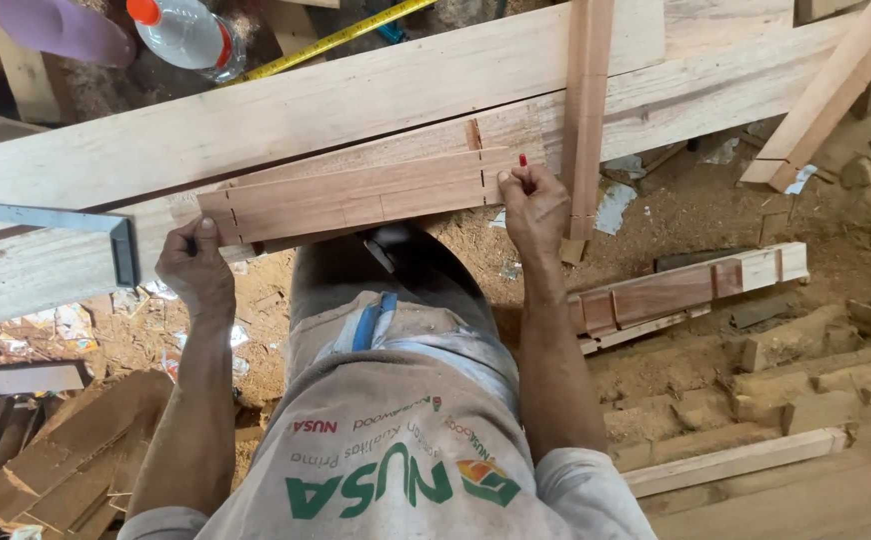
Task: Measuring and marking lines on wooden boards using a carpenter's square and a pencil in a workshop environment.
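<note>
Across the near edge of the wide pale plank (286, 110) lies a reddish notched batten (356, 197); the left hand (196, 268) pinches its end, the right hand (534, 205) closes on a red pencil (523, 160). If the left grip slackens, the batten may slide and marks land crooked.

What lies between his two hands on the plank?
In the head view, the reddish wood pieces span the stretch from the left hand to the right hand, which holds a red pencil.

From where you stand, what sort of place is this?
Most likely a rough carpentry workshop: sawdust-covered floor, stacked planks, a metal square, and offcuts lying about.
</note>
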